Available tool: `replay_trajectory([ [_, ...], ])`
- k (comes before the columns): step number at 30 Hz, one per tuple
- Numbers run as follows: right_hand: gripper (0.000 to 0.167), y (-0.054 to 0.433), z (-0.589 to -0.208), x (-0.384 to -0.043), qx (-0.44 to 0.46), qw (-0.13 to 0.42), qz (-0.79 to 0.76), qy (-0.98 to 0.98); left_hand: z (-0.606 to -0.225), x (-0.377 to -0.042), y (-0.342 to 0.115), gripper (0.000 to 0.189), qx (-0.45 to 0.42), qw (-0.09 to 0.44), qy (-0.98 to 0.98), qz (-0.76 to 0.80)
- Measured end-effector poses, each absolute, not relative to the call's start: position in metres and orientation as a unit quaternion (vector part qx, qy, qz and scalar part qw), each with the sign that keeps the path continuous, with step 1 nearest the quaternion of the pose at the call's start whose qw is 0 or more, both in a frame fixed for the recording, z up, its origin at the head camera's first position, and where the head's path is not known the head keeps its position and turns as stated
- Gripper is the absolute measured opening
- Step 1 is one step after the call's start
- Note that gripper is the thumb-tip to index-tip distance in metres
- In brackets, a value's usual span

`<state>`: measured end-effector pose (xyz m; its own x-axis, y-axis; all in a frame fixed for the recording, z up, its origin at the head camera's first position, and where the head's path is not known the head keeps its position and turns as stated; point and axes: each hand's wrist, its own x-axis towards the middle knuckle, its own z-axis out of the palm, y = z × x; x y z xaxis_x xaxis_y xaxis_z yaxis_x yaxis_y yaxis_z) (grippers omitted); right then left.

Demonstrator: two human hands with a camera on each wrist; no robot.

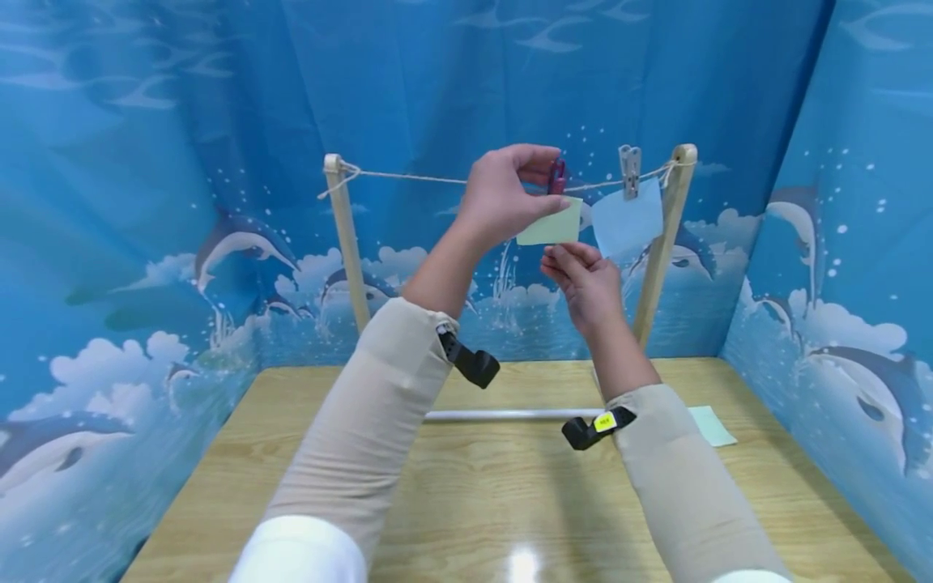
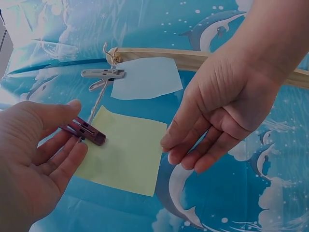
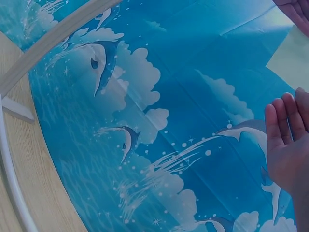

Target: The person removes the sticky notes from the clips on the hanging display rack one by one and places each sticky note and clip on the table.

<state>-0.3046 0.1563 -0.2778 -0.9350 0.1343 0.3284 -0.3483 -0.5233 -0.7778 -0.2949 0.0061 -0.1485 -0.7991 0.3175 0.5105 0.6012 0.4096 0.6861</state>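
Beige left sleeve (image 1: 364, 413) nearest, slanting upward | left hand (image 1: 503, 194), thumb and fingers pinching the dark red clothespin (image 1: 557, 176) at the string (image 1: 415, 176) | yellow-green paper (image 1: 550, 227) just below the string, clothespin's tip over its top edge | right hand (image 1: 592, 283), thumb and fingers pinching that paper's lower edge | blue paper (image 1: 628, 223) hanging from a grey clothespin (image 1: 630, 172)

A string (image 1: 415, 176) runs between two posts (image 1: 347, 243) in front of a curtain (image 1: 379, 81). One paper (image 1: 627, 222) hangs near the right post (image 1: 667, 235). Left of it, a clip (image 1: 557, 178) is on another paper (image 1: 548, 231). A third paper (image 1: 713, 427) lies on the table (image 1: 496, 486), perhaps partly behind the right sleeve (image 1: 678, 486).
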Motion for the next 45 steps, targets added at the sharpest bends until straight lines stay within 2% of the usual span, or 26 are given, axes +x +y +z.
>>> replay_trajectory([
  [5, 0.005, 0.157, -0.278, -0.304, 0.127, 0.137, 0.873, -0.451, -0.152, -0.293, 0.008, 0.05, -0.293, 0.171, -0.83, -0.443],
  [14, 0.009, 0.159, -0.282, -0.303, 0.115, 0.131, 0.874, -0.454, -0.162, -0.292, 0.008, 0.03, -0.287, 0.194, -0.837, -0.423],
  [23, 0.022, 0.16, -0.287, -0.3, 0.096, 0.137, 0.854, -0.493, -0.173, -0.292, 0.0, 0.011, -0.3, 0.288, -0.767, -0.489],
  [28, 0.022, 0.16, -0.289, -0.298, 0.097, 0.141, 0.852, -0.495, -0.176, -0.294, -0.007, 0.01, -0.327, 0.308, -0.72, -0.528],
  [36, 0.009, 0.163, -0.297, -0.296, 0.11, 0.144, 0.854, -0.488, -0.179, -0.293, -0.015, 0.01, -0.357, 0.332, -0.678, -0.55],
  [45, 0.007, 0.167, -0.304, -0.293, 0.121, 0.149, 0.853, -0.486, -0.178, -0.29, -0.018, 0.009, -0.397, 0.357, -0.641, -0.551],
])
